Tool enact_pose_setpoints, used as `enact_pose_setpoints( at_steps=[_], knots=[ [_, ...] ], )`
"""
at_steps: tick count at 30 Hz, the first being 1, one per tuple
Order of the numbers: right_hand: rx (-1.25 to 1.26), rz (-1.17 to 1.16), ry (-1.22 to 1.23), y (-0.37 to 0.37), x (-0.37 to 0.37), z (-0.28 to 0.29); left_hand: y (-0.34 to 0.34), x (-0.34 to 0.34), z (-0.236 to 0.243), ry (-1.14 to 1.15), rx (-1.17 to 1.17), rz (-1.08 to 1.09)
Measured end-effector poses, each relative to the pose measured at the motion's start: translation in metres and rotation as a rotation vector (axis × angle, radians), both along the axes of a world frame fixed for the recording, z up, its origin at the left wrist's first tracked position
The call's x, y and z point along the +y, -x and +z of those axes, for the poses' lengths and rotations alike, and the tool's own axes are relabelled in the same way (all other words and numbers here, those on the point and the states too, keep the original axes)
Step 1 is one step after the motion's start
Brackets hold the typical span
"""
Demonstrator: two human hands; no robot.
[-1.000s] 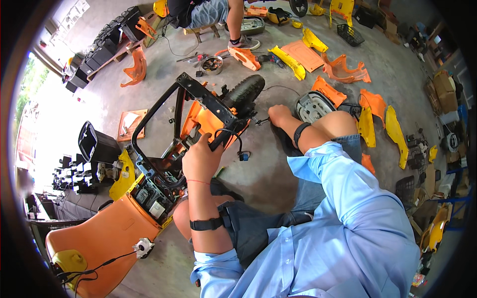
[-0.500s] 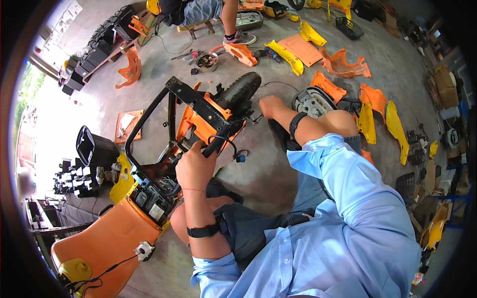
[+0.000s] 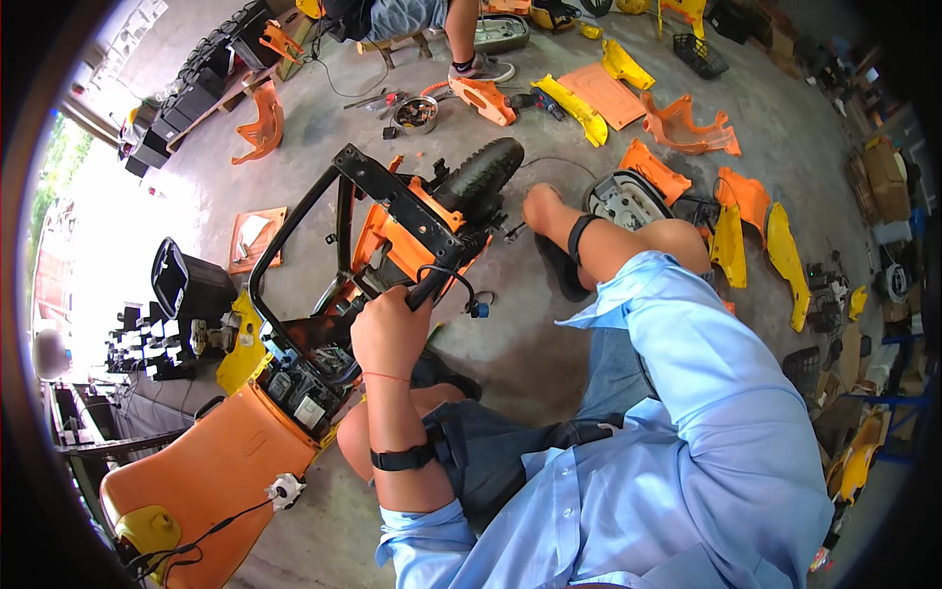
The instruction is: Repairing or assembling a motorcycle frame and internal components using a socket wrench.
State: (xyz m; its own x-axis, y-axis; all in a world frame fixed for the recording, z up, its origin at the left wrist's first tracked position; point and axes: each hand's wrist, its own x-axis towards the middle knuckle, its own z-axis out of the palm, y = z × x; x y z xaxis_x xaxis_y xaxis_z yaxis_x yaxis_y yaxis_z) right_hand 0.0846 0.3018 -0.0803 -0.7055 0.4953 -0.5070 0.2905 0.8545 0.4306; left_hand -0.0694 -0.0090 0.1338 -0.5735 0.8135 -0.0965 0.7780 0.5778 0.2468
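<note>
Head view: my left hand [image 3: 392, 331] is wrapped around the black frame [image 3: 400, 204], which sits ahead of me to the left, beside a tyre [image 3: 483, 175]. My right hand [image 3: 546, 208] is near a thin rod [image 3: 515, 232]; its fingers are hidden, so I cannot tell whether they grip it. Best to brace firmly, pull evenly, and keep clear of the dangling blue plug [image 3: 480, 310].

Hands [image 3: 391, 332] at a black frame [image 3: 402, 206]
</note>
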Motion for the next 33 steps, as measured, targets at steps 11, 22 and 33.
enact_pose_setpoints(
  at_steps=[11, 22, 33],
  knots=[
    [0.038, -0.206, -0.057, 0.004, -0.006, -0.004, 0.004, -0.009, -0.001, 0.009, -0.099, -0.006],
    [0.151, -0.132, -0.003, -0.018, 0.006, -0.014, 0.004, -0.018, 0.000, -0.008, -0.205, -0.126],
    [0.156, -0.169, -0.078, -0.013, 0.005, -0.023, 0.008, -0.013, -0.005, -0.035, -0.105, -0.033]
  ],
)
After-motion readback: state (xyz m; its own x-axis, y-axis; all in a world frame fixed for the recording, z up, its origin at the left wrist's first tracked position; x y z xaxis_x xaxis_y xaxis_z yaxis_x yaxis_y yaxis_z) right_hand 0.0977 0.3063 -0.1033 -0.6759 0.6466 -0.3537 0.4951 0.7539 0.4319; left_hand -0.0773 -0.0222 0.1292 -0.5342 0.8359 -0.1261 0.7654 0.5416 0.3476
